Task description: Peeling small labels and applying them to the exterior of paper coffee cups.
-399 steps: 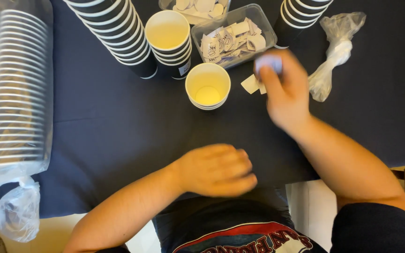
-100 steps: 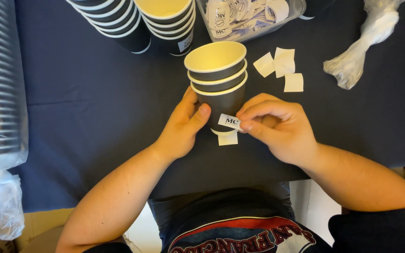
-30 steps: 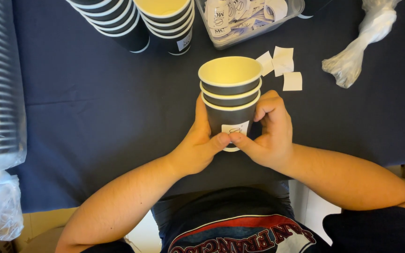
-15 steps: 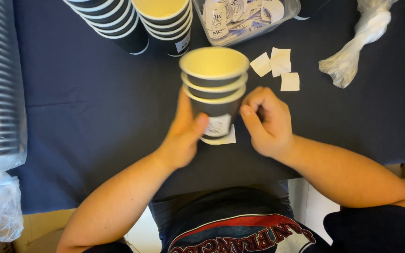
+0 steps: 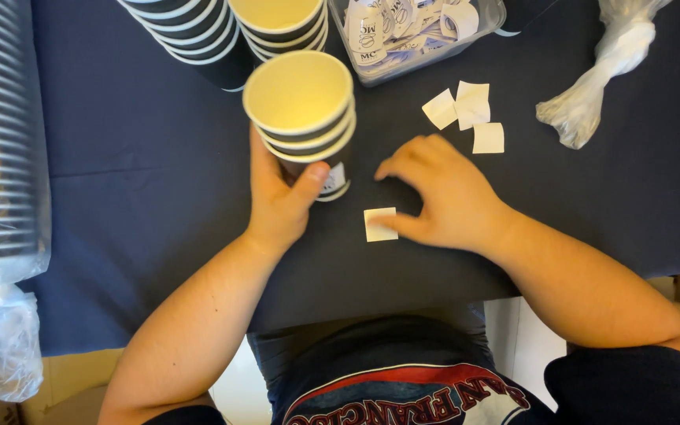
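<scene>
Fig.: my L hand (image 5: 281,201) clamped on stacked dark paper cups (image 5: 302,118), label now stuck on; R hand (image 5: 442,193), fingers apart, has dropped to the white backing square (image 5: 380,224) on worktop.

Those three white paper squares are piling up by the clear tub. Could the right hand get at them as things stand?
Probably yes: the right hand rests on the dark tablecloth just short of the paper squares, and only bare cloth lies between them.

A dark navy tablecloth (image 5: 120,236) covers the table (pale floor (image 5: 513,338) shows below its edge).
</scene>
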